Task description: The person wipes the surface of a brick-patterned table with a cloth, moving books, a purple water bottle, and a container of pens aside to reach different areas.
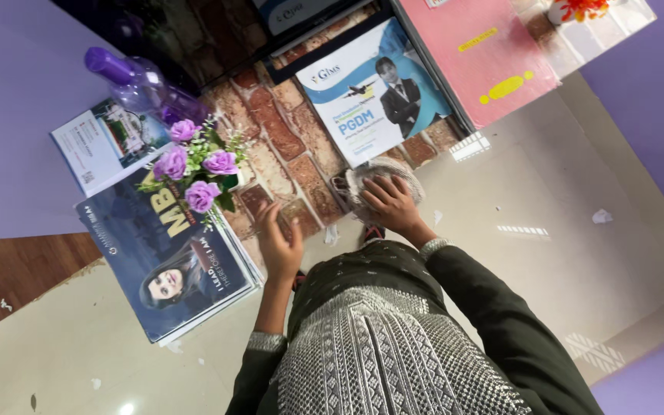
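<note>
Scene: head view is looking down a brick-patterned counter front toward a glossy tiled floor; the person's dark embroidered garment is filling the lower middle.

Far left: pale counter top is carrying a purple bottle, a white leaflet, purple artificial flowers, and a stack of dark blue brochures jutting past the edge.

Left hand: is hanging open, fingers loosely spread, holding nothing, just beside the brochure stack and close against the brick face; contact cannot be confirmed.

Right hand: is pressing flat, fingers spread, onto a grey cloth bunched against the lower brick face, below a blue-and-white poster.

Far right: pink board is leaning beside the poster.

Step in hand (judgement): wiping of the brick face is appearing to be under way, cloth under the right palm.

Next move (judgement): is calling for steady palm pressure and a sweep that is staying clear of the poster edge and the overhanging brochures.
</note>
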